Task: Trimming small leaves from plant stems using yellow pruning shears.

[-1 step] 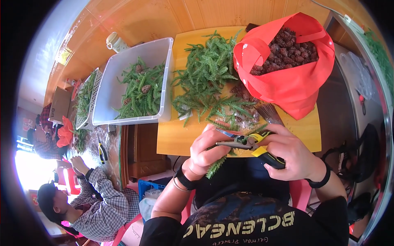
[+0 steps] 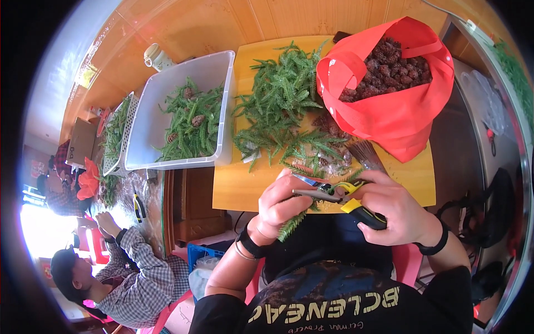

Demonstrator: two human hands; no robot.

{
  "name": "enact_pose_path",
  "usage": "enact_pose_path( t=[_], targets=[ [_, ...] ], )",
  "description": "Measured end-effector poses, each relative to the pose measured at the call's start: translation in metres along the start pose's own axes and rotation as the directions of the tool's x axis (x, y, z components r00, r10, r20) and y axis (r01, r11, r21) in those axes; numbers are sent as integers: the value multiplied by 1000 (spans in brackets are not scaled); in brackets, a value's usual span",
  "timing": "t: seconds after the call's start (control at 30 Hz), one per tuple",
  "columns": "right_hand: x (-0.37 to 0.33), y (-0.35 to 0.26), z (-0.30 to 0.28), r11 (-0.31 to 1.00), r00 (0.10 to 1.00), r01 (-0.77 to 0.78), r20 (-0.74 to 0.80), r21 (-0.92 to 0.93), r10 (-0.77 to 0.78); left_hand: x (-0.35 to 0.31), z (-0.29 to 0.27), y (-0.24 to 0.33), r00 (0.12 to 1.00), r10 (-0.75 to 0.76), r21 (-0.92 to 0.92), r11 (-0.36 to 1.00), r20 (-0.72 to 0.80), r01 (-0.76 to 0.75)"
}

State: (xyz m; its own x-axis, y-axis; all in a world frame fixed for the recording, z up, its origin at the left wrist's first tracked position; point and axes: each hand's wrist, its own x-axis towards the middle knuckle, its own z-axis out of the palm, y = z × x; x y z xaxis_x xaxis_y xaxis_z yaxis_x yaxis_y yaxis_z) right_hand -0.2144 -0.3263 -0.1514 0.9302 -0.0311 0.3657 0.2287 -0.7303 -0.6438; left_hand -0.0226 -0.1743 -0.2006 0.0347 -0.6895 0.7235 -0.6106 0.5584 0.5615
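Note:
My left hand pinches a green artificial pine sprig, whose tip hangs below the fingers. In my right hand is a pair of pliers with yellow-and-black handles. The metal jaws point left and lie against the sprig near my left fingertips. Exactly what sits between the jaws is hard to make out. Both hands are over the front edge of the yellow table.
Behind my hands lie a heap of pine sprigs and a bundle of thin brown wires. A red bag of pine cones stands right. A clear bin holds sprigs with cones. At left, a co-worker sits near other pliers.
The pliers have turned slightly in my right hand, and their jaws sit a little higher. My left hand has barely moved.

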Motion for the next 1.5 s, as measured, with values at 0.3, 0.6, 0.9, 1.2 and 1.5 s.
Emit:
enact_pose_path(
  t=[0.3, 0.6, 0.9, 1.2, 1.5],
  targets=[
    [6, 9, 0, 987, 995, -76, 76, 144, 66, 5, 11, 4, 972, -175, -92, 983, -159, 162],
    [11, 12, -2, 921, 953, -259, 232, 292, 194, 3, 15, 2, 878, -468, -439, 812, -100, 384],
    [22, 11, -9, 825, 850, -459, 434, 331, 298, 7, 9, 6, 802, -592, -466, 733, -78, 496],
    [20, 20, 4, 716, 871, -481, 370, 507, 323, 7, 5, 3, 751, -660, -397, 684, 21, 612],
    [21, 14, 7, 591, 753, -657, 457, 469, 474, 2, 5, -1, 732, -680, -417, 652, 48, 633]
  ],
)
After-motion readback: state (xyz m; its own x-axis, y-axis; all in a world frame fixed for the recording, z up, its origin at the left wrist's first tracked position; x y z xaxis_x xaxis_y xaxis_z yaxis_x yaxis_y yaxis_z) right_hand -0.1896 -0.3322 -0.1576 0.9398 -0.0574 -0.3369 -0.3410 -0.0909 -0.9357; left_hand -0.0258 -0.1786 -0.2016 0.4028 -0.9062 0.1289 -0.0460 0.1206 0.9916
